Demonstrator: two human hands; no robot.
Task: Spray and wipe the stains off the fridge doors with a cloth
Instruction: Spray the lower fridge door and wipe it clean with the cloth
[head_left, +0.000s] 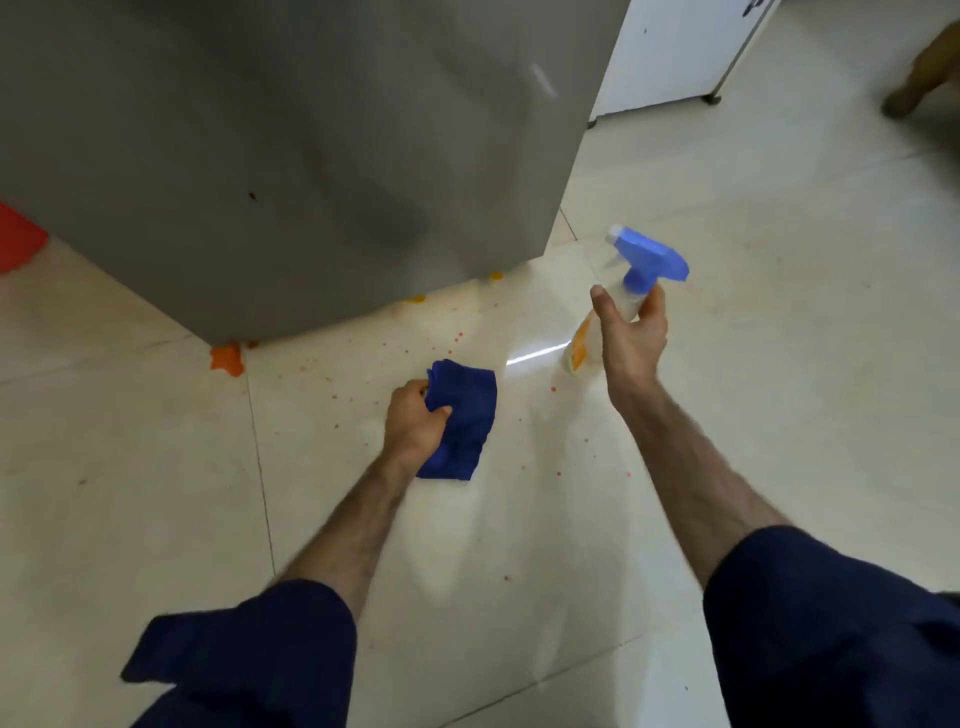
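We see the grey fridge door (291, 156) with one small dark spot low down. The crumpled blue cloth (462, 415) hangs below it; the blue-topped spray bottle (623, 296) tilts right of it.

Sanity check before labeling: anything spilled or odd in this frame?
Yes. Orange blobs sit on the floor tiles along the fridge base, with small red specks scattered nearby: looks like splatter. One dark spot marks the fridge door.
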